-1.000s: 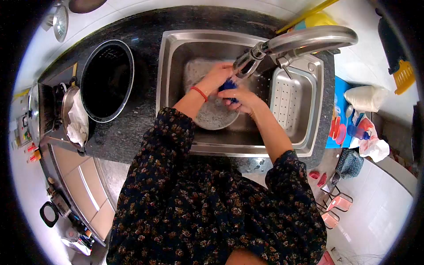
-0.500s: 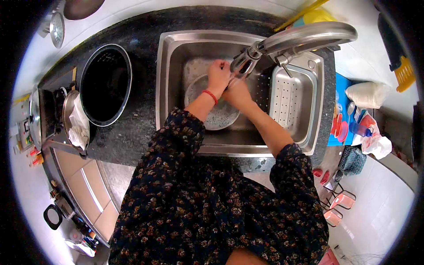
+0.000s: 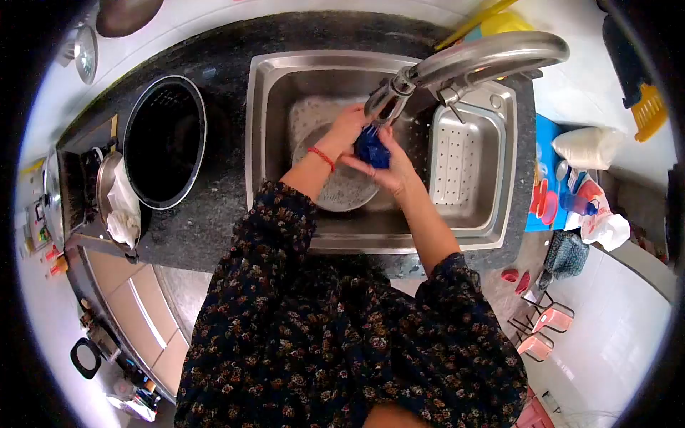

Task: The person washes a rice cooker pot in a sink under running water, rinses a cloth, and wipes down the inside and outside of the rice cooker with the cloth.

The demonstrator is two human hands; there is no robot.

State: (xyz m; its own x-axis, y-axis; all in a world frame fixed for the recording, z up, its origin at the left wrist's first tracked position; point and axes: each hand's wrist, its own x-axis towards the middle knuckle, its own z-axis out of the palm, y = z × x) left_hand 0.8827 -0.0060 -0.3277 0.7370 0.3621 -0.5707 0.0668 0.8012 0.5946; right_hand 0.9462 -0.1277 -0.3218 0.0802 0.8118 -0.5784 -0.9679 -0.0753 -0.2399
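Under the tap spout both hands are at a small, rounded, dark blue thing, too unclear to name. My right hand cups it from below and the right, thumb and fingers curved round it. My left hand, with a red band at the wrist, grips it from the upper left, its fingertips partly hidden behind it and the spout. Below the hands a round metal pan or bowl lies in the steel sink, with water in or on it.
A large black pot stands on the dark counter to the left. Right of the hands, a perforated tray fills part of the sink. The curved tap arches over it. Utensils and bags lie on a blue mat at the far right.
The hands were pressed together below the spout with the blue thing out of sight. Now they are turned apart and it shows between them. The view has shifted slightly.
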